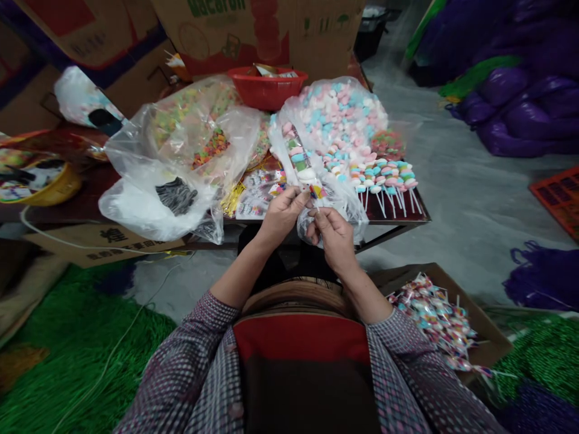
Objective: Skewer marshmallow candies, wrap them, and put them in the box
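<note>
Dark red tabletop (93, 190) is spread out just beyond the grip, pretty much loaded with stuff. Straight ahead and behind it all, a big printed carton (325, 42) has been parked. Ahead-left of the grip, a clear bag of gummies (181, 120) is slumped; ahead-right, a clear bag of pastel sweets (339, 111). Low on the right, beside the right forearm, a cardboard box (491, 346) has been heaped with wrapped pops (436, 316). Right of the grip, bare pops (384, 181) are lined up, sticks toward the near edge; just left, flat printed wrappers (257, 199) are laid out.

Now the small bit: one pop in a clear sleeve (302, 160) is held by both hands. Its long axis is pointed away and slightly left, sweets beyond the fingers. The sleeve's gathered neck is pinched by the left hand (283, 214), nearer the sweets; the stick seems pinched by the right hand (335, 235), just below (whether a tie is held too can't be told).
</note>
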{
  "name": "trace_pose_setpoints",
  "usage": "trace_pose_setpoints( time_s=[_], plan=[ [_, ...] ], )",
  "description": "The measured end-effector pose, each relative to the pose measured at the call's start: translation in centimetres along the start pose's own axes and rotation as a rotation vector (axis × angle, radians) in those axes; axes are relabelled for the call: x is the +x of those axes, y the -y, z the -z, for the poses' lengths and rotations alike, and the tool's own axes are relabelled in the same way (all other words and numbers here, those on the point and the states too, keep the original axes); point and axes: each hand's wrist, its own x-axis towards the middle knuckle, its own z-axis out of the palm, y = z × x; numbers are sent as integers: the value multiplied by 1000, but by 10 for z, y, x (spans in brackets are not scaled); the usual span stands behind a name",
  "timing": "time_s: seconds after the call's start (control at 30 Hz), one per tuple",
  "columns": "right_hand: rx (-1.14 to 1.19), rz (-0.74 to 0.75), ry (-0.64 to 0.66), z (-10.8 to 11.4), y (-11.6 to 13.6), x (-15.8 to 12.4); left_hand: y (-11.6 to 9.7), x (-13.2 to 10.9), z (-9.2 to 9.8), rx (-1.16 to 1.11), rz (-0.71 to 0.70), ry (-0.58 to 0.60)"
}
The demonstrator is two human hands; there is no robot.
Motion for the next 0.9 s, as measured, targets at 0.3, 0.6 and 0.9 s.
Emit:
trace_pose_setpoints(
  time_s=[0.3, 0.6, 0.9],
  plan=[
    [-205, 36, -13, 1, 3, 1, -22, -6, 2, 388, -198, -66],
    [-120, 6, 24, 0, -3, 2, -13, -2, 15, -276, 24, -75],
    [-182, -8, 50, -4, -5, -1, -28, 4, -7, -516, 182, -12]
  ],
)
